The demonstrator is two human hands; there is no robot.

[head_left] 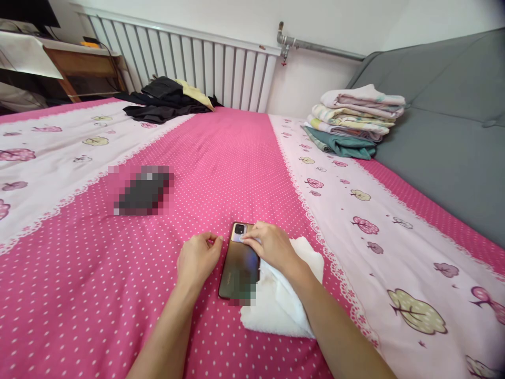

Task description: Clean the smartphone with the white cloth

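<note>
Right hand (pixel 272 246): loosely curled, fingertips pressing the phone (pixel 240 260) near its camera block, palm over a white cloth (pixel 284 300). Left hand (pixel 197 258): half-closed, holding nothing, touching the phone's left edge. Phone: dark, glossy, back up on the pink dotted sheet (pixel 221 158), lower end blurred. Blurred dark item (pixel 144 190) at 10 o'clock, unidentifiable.

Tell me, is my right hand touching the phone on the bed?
Touching. The head view shows the right hand with its fingertips pressed on the phone beside the camera lenses.
</note>
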